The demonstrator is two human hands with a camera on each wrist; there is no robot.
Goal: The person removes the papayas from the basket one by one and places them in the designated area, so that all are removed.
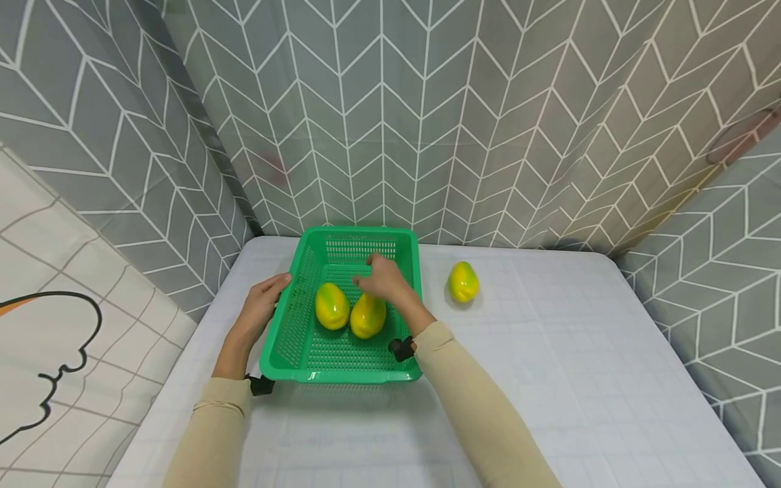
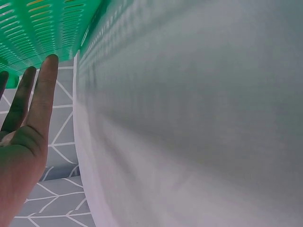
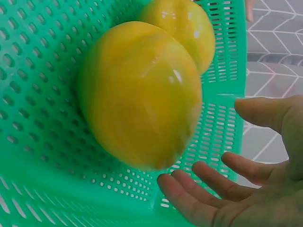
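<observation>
A green plastic basket (image 1: 342, 376) with slotted walls stands on the table, two yellow-green papayas side by side inside it: the left one (image 1: 332, 306) and the right one (image 1: 368, 317). At the basket's left rim is my left hand (image 1: 259, 308); in the left wrist view its fingers (image 2: 42, 99) are straight and spread, tips at the green wall. My right hand (image 1: 386, 279) is over the basket, just beyond the right papaya. Seen from the right wrist, its fingers (image 3: 208, 189) are spread and loosely bent beside the nearer papaya (image 3: 142, 99), holding nothing.
Another papaya (image 1: 464, 282) lies on the white cloth-covered table (image 1: 549, 379), right of the basket. Grey patterned curtains (image 1: 390, 122) hang behind and at the sides. A white tiled-pattern cloth (image 1: 73, 339) hangs along the left.
</observation>
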